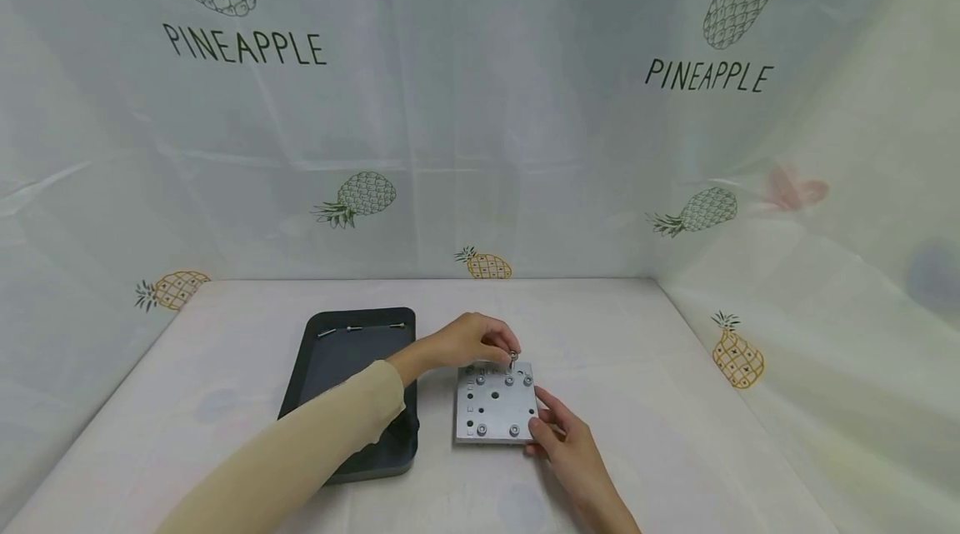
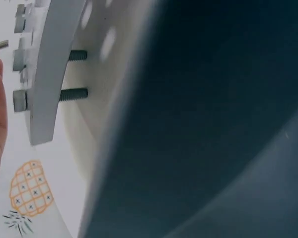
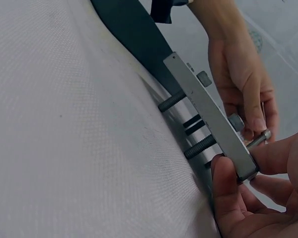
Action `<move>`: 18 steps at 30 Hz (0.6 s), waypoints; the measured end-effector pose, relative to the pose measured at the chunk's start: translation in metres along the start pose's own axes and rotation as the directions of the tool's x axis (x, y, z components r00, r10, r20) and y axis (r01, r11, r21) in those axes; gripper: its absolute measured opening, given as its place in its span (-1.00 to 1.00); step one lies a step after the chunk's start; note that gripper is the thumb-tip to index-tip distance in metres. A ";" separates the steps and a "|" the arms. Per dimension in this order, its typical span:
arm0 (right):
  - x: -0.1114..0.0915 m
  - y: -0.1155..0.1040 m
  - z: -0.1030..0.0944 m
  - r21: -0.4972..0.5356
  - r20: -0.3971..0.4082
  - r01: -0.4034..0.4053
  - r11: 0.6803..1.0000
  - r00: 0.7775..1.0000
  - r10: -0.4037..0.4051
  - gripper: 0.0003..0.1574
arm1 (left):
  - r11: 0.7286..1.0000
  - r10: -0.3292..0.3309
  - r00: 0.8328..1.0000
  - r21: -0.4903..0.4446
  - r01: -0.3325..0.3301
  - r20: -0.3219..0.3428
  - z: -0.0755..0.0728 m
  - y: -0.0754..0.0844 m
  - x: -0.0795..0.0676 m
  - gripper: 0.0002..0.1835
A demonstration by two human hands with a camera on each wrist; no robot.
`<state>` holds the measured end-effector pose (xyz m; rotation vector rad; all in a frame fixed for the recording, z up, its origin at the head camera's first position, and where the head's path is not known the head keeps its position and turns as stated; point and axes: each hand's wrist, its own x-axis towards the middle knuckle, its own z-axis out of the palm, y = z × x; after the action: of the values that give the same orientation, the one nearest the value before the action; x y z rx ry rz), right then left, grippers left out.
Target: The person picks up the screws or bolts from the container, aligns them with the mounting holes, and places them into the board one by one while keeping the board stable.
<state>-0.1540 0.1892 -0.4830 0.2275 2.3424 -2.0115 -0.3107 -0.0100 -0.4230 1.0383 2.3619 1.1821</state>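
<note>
A square silver metal plate [image 1: 498,417] with drilled holes stands in the head view, several socket-head bolts set in it. Their threaded shanks [image 3: 201,147] stick out below the plate in the right wrist view. At its far right corner, my left hand [image 1: 474,340] pinches another bolt [image 1: 513,358] between thumb and fingers, head up. That bolt [image 3: 259,139] leans over the plate's top face in the right wrist view. My right hand [image 1: 572,442] grips the plate's near right edge, thumb on one face and fingers on the other.
Left of the plate lies a black tray [image 1: 348,363], crossed by my left forearm. Several loose bolts [image 1: 354,328] lie along its far end. A pale pineapple-print cloth [image 1: 555,209] hangs behind the white tabletop [image 1: 637,367].
</note>
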 end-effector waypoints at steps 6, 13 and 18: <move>0.000 0.000 0.000 0.000 -0.002 0.016 1.000 1.000 -0.016 -0.30 | 1.000 0.000 1.000 0.025 0.000 0.002 0.004 0.003 0.005 -0.87; 0.000 -0.001 0.001 0.001 -0.002 0.016 1.000 1.000 -0.016 -0.30 | 0.999 -0.005 0.999 0.052 0.003 0.034 0.003 0.007 0.007 -0.87; 0.000 0.000 0.000 0.004 -0.002 0.012 1.000 1.000 -0.012 -0.30 | 0.998 -0.005 0.999 0.063 0.002 0.040 0.002 0.008 0.009 -0.86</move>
<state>-0.1536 0.1890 -0.4829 0.2162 2.3462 -2.0222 -0.3123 0.0009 -0.4172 1.0677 2.3825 1.0818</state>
